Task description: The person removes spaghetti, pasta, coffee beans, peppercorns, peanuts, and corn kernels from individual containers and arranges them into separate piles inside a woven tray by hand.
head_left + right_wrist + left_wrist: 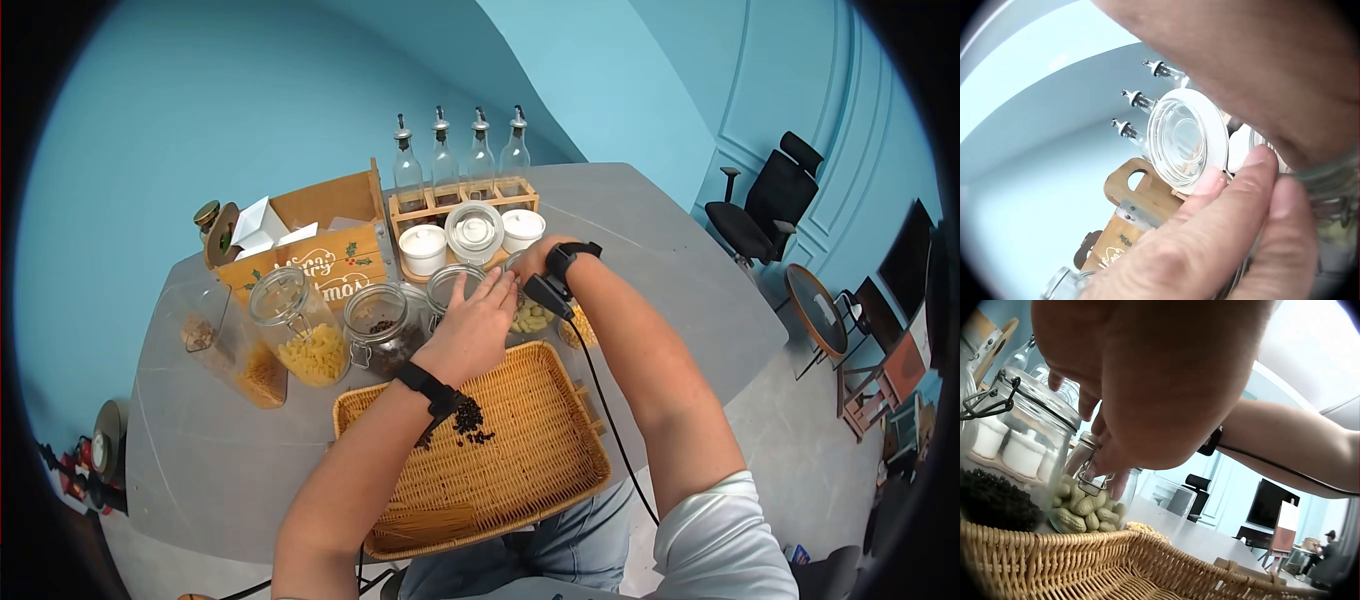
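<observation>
In the head view my left hand (pixel 468 335) reaches over the glass jars with its fingers extended towards the jar of peanuts (pixel 530 318). Beside it, my right hand (pixel 540 262) is at the top of that jar, its fingertips mostly hidden. The left wrist view shows fingers at the wire clasp (pixel 1092 482) of the peanut jar (pixel 1088 512). A round glass lid (pixel 1184 140) stands raised behind the hands. Left of the peanuts is a jar with dark contents (pixel 1000 503). Small black pieces (pixel 468 415) lie in the wicker basket (pixel 565 430).
Jars of pasta (pixel 315 355) and dark pieces (pixel 395 350) stand left, with a tall clear container (pixel 225 345). Behind are a wooden box (pixel 350 262), white lidded pots (pixel 423 250) and glass bottles (pixel 408 172) in a rack. A black cable (pixel 605 400) hangs from the right wrist.
</observation>
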Action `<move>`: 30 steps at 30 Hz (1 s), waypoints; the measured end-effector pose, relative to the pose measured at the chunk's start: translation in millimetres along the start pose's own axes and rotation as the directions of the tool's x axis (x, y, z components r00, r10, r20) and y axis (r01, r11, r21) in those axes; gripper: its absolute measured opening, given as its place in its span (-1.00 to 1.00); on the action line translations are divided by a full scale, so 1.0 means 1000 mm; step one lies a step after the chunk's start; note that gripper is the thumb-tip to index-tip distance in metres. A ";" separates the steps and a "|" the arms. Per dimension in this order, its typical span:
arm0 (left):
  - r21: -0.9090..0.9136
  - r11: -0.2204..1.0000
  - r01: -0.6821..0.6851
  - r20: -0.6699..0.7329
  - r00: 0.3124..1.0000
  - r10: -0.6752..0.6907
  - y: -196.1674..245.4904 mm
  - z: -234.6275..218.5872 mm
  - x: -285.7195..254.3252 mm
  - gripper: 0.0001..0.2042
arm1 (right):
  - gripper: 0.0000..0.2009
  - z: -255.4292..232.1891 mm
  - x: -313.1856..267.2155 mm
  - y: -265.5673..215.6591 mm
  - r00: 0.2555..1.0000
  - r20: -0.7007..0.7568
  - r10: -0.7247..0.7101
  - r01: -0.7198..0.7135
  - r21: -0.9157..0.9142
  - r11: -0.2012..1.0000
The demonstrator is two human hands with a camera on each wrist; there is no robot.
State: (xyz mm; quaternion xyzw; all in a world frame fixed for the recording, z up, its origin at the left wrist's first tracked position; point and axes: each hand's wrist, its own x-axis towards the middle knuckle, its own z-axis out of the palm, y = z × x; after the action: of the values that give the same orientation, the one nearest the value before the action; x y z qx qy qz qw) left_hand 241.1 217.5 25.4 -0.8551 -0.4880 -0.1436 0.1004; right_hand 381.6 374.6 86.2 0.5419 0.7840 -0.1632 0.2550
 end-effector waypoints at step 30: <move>-0.212 0.977 0.033 -0.003 0.999 -0.035 -0.012 -0.003 -0.004 -0.38 | -0.80 0.026 -0.062 0.007 0.665 -0.679 -0.310 0.304 -0.132 0.943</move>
State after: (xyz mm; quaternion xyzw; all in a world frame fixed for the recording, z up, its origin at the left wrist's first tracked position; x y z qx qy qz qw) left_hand 228.8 219.4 27.7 -0.8519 -0.4841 -0.1994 0.0081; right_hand 411.7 315.8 100.6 0.4225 0.9023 0.0131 -0.0851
